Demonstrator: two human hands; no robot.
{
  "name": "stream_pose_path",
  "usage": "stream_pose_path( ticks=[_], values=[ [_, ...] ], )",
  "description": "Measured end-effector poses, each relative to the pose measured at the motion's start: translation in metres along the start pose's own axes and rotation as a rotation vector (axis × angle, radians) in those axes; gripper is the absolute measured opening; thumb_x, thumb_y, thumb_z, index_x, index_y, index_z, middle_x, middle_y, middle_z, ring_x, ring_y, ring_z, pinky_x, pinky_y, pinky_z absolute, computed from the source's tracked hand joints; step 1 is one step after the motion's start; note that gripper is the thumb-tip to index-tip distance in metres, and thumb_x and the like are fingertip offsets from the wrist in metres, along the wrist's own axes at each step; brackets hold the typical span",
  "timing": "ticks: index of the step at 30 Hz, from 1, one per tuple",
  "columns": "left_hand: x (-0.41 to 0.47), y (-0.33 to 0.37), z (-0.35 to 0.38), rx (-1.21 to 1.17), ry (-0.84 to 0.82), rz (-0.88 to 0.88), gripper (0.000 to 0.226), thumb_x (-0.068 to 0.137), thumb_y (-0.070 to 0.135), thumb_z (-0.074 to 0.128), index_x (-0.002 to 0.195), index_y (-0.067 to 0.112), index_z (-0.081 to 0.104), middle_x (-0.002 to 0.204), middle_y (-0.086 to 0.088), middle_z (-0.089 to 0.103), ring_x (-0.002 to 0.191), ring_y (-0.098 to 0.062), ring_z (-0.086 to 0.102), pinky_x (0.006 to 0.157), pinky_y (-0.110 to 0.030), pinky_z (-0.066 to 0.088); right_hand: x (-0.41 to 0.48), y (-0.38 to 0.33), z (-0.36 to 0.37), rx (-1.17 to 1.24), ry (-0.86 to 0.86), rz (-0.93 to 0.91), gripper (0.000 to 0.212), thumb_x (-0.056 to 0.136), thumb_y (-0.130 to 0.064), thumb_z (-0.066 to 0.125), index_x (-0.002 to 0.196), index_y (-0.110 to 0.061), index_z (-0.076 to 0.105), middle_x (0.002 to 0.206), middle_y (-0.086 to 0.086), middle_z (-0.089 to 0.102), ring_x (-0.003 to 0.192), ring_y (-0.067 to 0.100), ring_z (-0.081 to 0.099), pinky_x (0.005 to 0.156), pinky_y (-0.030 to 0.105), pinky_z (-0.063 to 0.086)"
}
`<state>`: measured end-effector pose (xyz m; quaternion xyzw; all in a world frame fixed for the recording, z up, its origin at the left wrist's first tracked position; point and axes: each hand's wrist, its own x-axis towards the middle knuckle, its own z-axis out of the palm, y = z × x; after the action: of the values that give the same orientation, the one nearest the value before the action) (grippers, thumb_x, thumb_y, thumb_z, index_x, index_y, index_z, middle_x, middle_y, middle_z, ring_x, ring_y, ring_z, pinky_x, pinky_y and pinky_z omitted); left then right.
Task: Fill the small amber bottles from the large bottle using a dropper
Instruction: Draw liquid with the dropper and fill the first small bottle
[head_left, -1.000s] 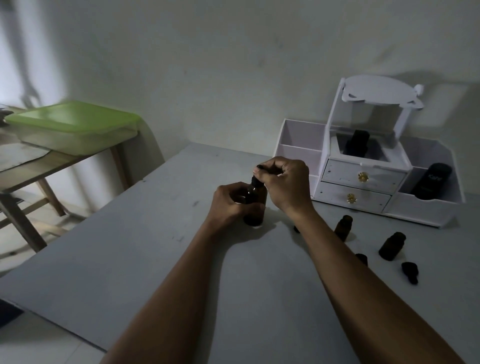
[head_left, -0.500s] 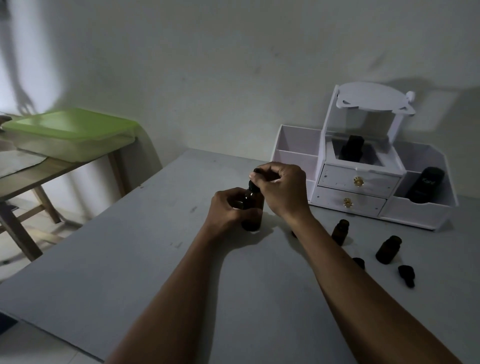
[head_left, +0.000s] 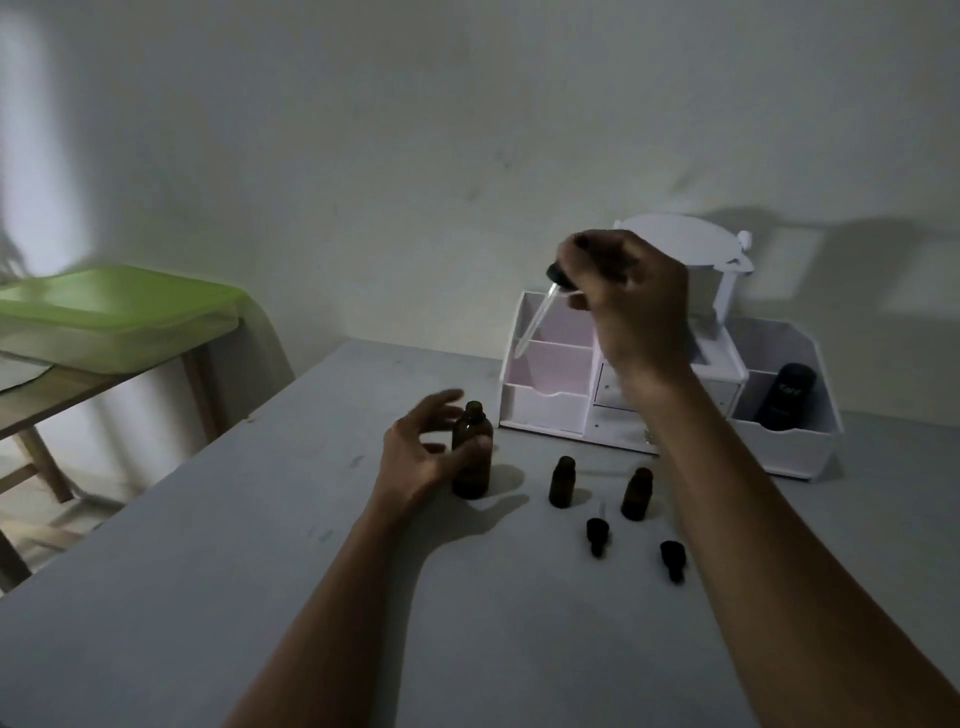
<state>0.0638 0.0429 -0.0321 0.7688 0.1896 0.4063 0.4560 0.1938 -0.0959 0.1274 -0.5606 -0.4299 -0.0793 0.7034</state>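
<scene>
Over the dim grey table (head_left: 260, 597) the right hand (head_left: 631, 296) pinches the tilted dropper (head_left: 535, 317) aloft, left hand (head_left: 421, 447) slack beside the large bottle (head_left: 471, 452); I fear drips falling short of the small bottles (head_left: 562, 482).

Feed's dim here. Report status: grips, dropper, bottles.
Right grip holds dropper aloft, clear of large bottle. Left grip open, thumb at large bottle. Two small bottles uncapped, nothing blocking them.

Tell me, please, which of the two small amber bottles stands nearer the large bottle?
The left small bottle: it stands right beside the large bottle, while the other small bottle stands farther to the right.
</scene>
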Motion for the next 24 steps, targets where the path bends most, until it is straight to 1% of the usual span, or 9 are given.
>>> stream_pose_path(
  ticks=[2,4,5,8,10,13,15,17,24],
  values=[
    [-0.002,0.008,0.001,0.127,0.265,0.162,0.057,0.076,0.055,0.072,0.122,0.022,0.064,0.105,0.006,0.069,0.097,-0.006,0.065,0.073,-0.024,0.054,0.001,-0.001,-0.019,0.064,0.046,0.030,0.011,0.090,-0.017,0.071,0.101,-0.014,0.073,0.088,0.000,0.074,0.082,0.012,0.074,0.068,0.025,0.060],
    [-0.009,0.024,0.007,0.237,0.514,0.376,0.036,0.083,0.043,0.071,0.102,0.013,0.070,0.086,0.003,0.068,0.079,-0.012,0.064,0.065,-0.031,0.054,-0.001,0.004,-0.036,0.052,0.047,0.065,0.013,0.091,-0.017,0.069,0.104,-0.014,0.073,0.088,0.001,0.074,0.079,0.013,0.073,0.064,0.021,0.058],
    [-0.014,0.036,0.012,0.251,0.565,0.457,0.024,0.084,0.034,0.072,0.092,0.012,0.070,0.077,0.002,0.066,0.070,-0.013,0.062,0.061,-0.032,0.052,-0.003,0.008,-0.043,0.024,0.032,0.088,0.013,0.092,-0.017,0.068,0.104,-0.013,0.074,0.087,0.002,0.074,0.077,0.013,0.072,0.062,0.019,0.056],
    [-0.031,0.063,0.040,0.123,0.419,0.484,0.009,0.083,0.016,0.075,0.078,0.010,0.071,0.066,0.003,0.066,0.056,-0.006,0.060,0.054,-0.022,0.047,-0.009,0.024,-0.059,-0.038,-0.016,0.166,0.011,0.092,-0.016,0.069,0.100,-0.013,0.075,0.082,-0.003,0.075,0.075,0.007,0.072,0.064,0.023,0.058],
    [-0.037,0.069,0.060,0.030,0.252,0.302,0.007,0.083,0.017,0.077,0.085,0.011,0.074,0.070,0.006,0.069,0.060,-0.006,0.065,0.056,-0.015,0.049,-0.013,0.032,-0.065,-0.056,-0.025,0.202,0.006,0.090,-0.016,0.070,0.093,-0.018,0.075,0.076,-0.011,0.074,0.073,0.003,0.071,0.064,0.020,0.058],
    [-0.036,0.056,0.083,0.052,0.059,-0.030,0.033,0.082,0.027,0.078,0.113,0.017,0.071,0.098,0.008,0.071,0.086,-0.004,0.067,0.066,-0.010,0.051,-0.015,0.043,-0.068,-0.098,-0.028,0.235,0.005,0.088,-0.017,0.073,0.092,-0.020,0.075,0.083,-0.007,0.074,0.081,0.011,0.071,0.070,0.027,0.062],
    [-0.032,0.044,0.090,0.095,-0.017,-0.132,0.050,0.081,0.030,0.078,0.127,0.018,0.063,0.117,0.006,0.067,0.100,-0.005,0.063,0.074,-0.011,0.050,-0.016,0.051,-0.069,-0.129,-0.041,0.254,0.004,0.088,-0.017,0.074,0.091,-0.018,0.076,0.083,-0.006,0.074,0.080,0.012,0.070,0.076,0.035,0.062],
    [-0.030,0.035,0.093,0.101,-0.066,-0.181,0.059,0.081,0.028,0.080,0.134,0.016,0.057,0.125,0.003,0.063,0.106,-0.007,0.060,0.081,-0.016,0.050,-0.018,0.055,-0.070,-0.137,-0.050,0.275,0.003,0.087,-0.016,0.074,0.090,-0.019,0.075,0.082,-0.006,0.073,0.077,0.009,0.070,0.077,0.036,0.062],
    [-0.021,0.028,0.093,0.096,-0.131,-0.230,0.063,0.076,0.023,0.084,0.134,0.014,0.058,0.121,-0.004,0.068,0.103,-0.014,0.066,0.091,-0.026,0.055,-0.018,0.060,-0.066,-0.157,-0.103,0.282,0.006,0.089,-0.016,0.072,0.094,-0.016,0.074,0.084,-0.006,0.072,0.082,0.013,0.071,0.080,0.036,0.062]
  ],
)
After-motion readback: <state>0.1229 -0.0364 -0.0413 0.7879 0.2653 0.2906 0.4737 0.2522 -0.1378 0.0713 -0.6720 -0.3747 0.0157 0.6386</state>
